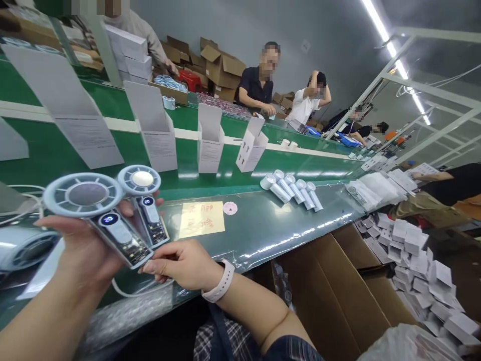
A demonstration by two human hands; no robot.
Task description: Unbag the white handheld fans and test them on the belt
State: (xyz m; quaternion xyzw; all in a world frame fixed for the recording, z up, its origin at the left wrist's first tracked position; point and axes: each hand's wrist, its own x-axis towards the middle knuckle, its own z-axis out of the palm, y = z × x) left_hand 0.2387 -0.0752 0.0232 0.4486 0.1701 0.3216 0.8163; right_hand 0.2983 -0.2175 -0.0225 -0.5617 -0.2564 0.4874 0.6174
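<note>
Two light-blue handheld fans with round heads and clear handles are held up at the left. The nearer fan (119, 234) and the smaller-looking one behind it (150, 213) each show a lit number on a dark round display. My left hand (84, 245) is wrapped round them from below, its thumb under the near fan's head. My right hand (182, 263), with a pale wristband, pinches at the bottom end of the near fan's handle; a white cable hangs below. Beside them a yellow handwritten note (202, 219) and a pink round sticker (230, 208) lie on the table.
Open white boxes (211, 145) stand along the green conveyor (184, 183). Several blue-white fans (296, 190) lie on the table (255, 235), with bagged items (370, 193) farther right. Large cardboard (319, 286) and a heap of small white boxes (421, 265) are at lower right. People work across the line.
</note>
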